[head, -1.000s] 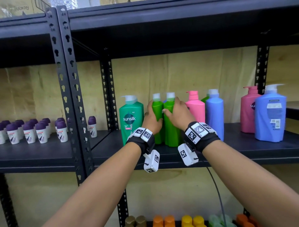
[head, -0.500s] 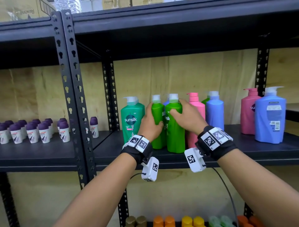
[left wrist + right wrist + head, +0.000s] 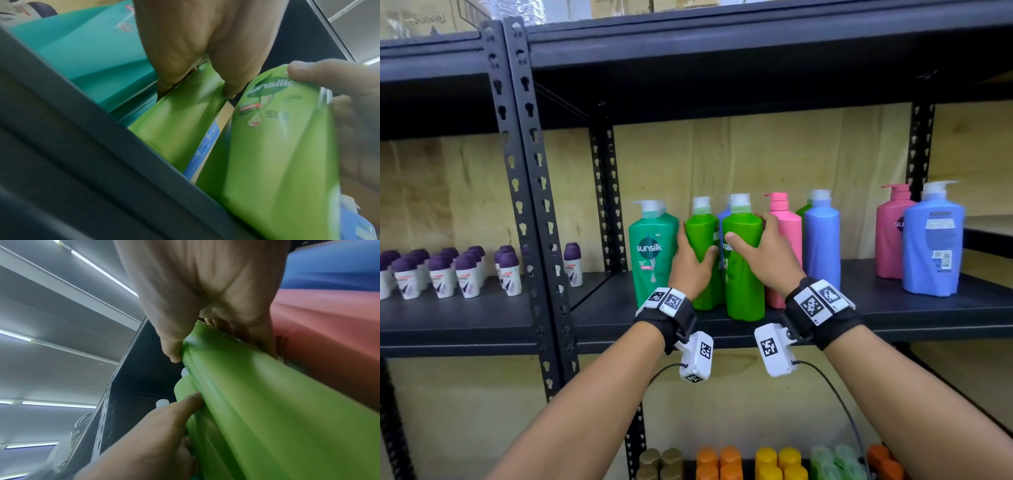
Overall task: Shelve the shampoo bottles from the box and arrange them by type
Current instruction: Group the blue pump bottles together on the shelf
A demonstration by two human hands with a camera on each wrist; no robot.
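Observation:
Two bright green shampoo bottles stand side by side on the black middle shelf (image 3: 893,310). My left hand (image 3: 690,265) grips the left green bottle (image 3: 702,246), thumb across its front. My right hand (image 3: 765,255) grips the right green bottle (image 3: 743,274), which stands nearer the shelf's front edge. The left wrist view shows the left green bottle (image 3: 179,123) under my left hand (image 3: 197,53) and the right green bottle (image 3: 277,154) beside it. In the right wrist view my right hand (image 3: 205,305) wraps the right green bottle (image 3: 277,410). A blue bottle (image 3: 723,216) peeks out behind them.
A teal Sunsilk pump bottle (image 3: 652,246) stands just left of my left hand. A pink bottle (image 3: 786,226) and a blue bottle (image 3: 822,236) stand right of my right hand, with a pink (image 3: 890,236) and blue pump bottle (image 3: 933,246) further right. Small purple-capped bottles (image 3: 441,274) fill the left bay.
My right hand has pulled the right green bottle forward toward the shelf's front edge, and both wrists have drawn back. The left green bottle has stayed about where it was.

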